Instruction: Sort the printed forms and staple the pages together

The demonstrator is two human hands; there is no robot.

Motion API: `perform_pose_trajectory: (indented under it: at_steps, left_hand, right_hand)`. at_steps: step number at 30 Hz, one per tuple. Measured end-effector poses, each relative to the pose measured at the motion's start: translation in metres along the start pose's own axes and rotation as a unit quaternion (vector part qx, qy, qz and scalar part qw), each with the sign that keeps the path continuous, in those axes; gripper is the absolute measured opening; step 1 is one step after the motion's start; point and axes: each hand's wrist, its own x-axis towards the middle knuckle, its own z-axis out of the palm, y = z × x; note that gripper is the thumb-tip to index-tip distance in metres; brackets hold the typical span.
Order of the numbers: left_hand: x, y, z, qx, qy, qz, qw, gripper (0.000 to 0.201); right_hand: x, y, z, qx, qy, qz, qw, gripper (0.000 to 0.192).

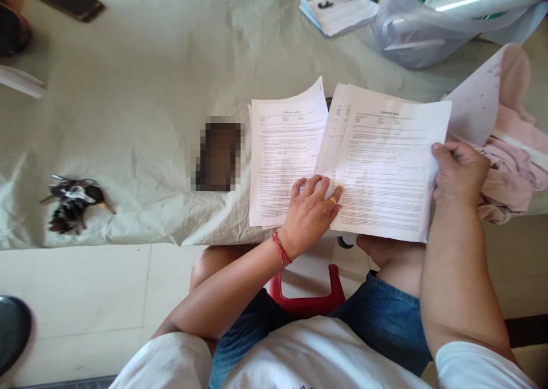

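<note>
Right sheets (391, 160): not yet released, pinched at three o'clock by right hand (462, 171).
Left sheets (283, 157): laid down, nine o'clock of these.
Left hand (310, 209): spread across both.

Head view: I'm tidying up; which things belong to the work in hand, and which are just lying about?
Seemingly in use:
left paper stack
right paper stack, held by the right hand

Seemingly lying about:
phone
keys
plastic container
pink cloth
</note>
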Motion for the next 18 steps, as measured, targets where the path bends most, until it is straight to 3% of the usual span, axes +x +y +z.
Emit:
perform_pose_trajectory:
  at_steps: [4, 10, 18]
  left_hand:
    - [0.0, 0.0, -0.001, 0.0, -0.009, -0.002, 1.0, 0.041]
    - [0.0, 0.001, -0.002, -0.015, -0.008, -0.015, 1.0, 0.046]
    - [0.001, 0.001, 0.0, -0.044, 0.004, -0.045, 0.998, 0.034]
  right_hand:
    - [0.001, 0.002, 0.0, 0.017, -0.006, 0.001, 1.0, 0.008]
    - [0.0, 0.007, -0.004, -0.004, -0.067, 0.039, 0.997, 0.015]
    - [0.019, 0.014, -0.01, 0.059, 0.019, 0.065, 0.996, 0.013]
